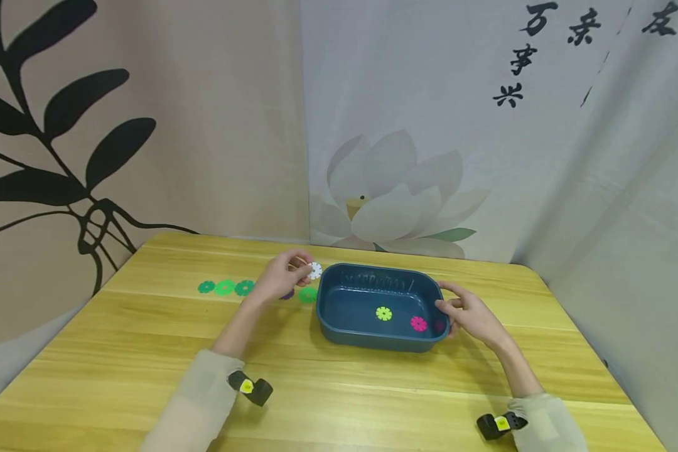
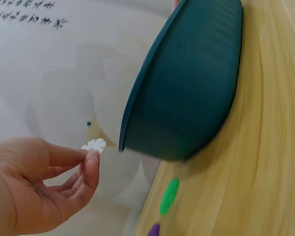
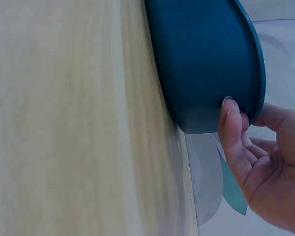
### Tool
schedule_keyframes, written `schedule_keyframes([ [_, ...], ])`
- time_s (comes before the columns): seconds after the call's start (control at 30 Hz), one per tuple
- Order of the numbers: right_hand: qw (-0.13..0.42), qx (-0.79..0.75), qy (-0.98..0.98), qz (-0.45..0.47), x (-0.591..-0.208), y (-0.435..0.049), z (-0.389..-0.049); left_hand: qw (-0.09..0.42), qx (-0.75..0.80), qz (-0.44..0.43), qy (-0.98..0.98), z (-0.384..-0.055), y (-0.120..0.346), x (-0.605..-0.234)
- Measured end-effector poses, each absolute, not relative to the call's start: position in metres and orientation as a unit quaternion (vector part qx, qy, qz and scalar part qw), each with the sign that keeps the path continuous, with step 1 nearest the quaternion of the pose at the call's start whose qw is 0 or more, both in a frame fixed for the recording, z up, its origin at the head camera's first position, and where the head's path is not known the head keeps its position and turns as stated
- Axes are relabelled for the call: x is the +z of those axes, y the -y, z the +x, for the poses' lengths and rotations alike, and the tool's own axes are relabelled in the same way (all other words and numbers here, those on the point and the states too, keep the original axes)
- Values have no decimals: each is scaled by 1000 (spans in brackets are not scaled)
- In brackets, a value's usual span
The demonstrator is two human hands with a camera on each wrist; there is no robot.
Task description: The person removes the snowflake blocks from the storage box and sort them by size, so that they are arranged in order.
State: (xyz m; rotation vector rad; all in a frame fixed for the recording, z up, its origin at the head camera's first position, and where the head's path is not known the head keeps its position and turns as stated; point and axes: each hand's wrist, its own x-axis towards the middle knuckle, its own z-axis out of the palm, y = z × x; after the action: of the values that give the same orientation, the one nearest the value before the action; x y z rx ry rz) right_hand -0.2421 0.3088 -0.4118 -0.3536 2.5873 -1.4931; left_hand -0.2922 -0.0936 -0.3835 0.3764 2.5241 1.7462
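Between thumb and fingertips my left hand (image 1: 282,276) pinches a white notched disc (image 1: 314,270), held up just off the left rim of a dark blue plastic basin (image 1: 356,338). The left wrist view shows the same white disc (image 2: 94,145) upright at the fingertips, level with the basin's rim. My right hand (image 1: 474,316) grips the basin's right end, thumb over the rim and fingers against the outer wall, as the right wrist view also shows. Inside the basin lie a yellow-green disc (image 1: 383,313) and a pink disc (image 1: 419,324).
Left of the basin, a row of notched discs lies on the wooden table (image 1: 339,402): a small teal disc (image 1: 206,287), a bright green disc (image 1: 224,287), another teal disc (image 1: 245,288), a purple disc (image 1: 287,294) partly hidden by the left hand, and a green disc (image 1: 307,295). Printed curtains hang behind.
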Motion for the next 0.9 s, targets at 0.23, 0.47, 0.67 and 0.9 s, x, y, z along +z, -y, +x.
schedule_keyframes([
  [0.23,66,-495,-858,-121,-412,-309,-243,10,552,110,-826,-293,127,-390],
  [0.47,67,-497,-857,-121,-413,-309,-242,10,536,86,-840,-291,158,-392],
  [0.67,68,-499,-855,-121,-412,-309,-241,13,538,64,-841,-288,180,-393],
  [0.9,70,-504,-853,-118,-411,-308,-241,9,539,61,-840,-285,205,-397],
])
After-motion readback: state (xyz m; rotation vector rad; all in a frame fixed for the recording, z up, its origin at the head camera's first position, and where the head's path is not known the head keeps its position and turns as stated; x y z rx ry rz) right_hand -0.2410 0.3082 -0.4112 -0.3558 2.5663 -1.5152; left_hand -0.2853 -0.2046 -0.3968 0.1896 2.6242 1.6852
